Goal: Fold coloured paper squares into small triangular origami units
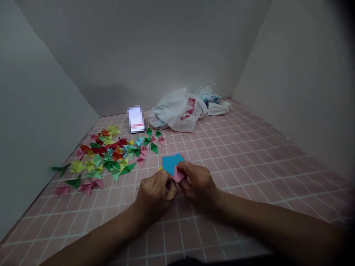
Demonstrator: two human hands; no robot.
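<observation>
My left hand [156, 194] and my right hand [198, 184] meet over the pink gridded mat [249, 162], both pinching a small pink paper piece [178, 174] between their fingertips. Just beyond the fingers lies a stack of square papers with a blue sheet [171, 162] on top; a yellow edge peeks out at its left. A spread of folded paper triangles [108, 155] in green, yellow, red, pink and light blue lies to the left of my hands.
A white plastic bag [177, 111] with red print and a second crumpled bag [213, 101] sit at the back of the mat. A small blurred white packet [136, 119] stands beside them. Grey walls close in on left, back and right.
</observation>
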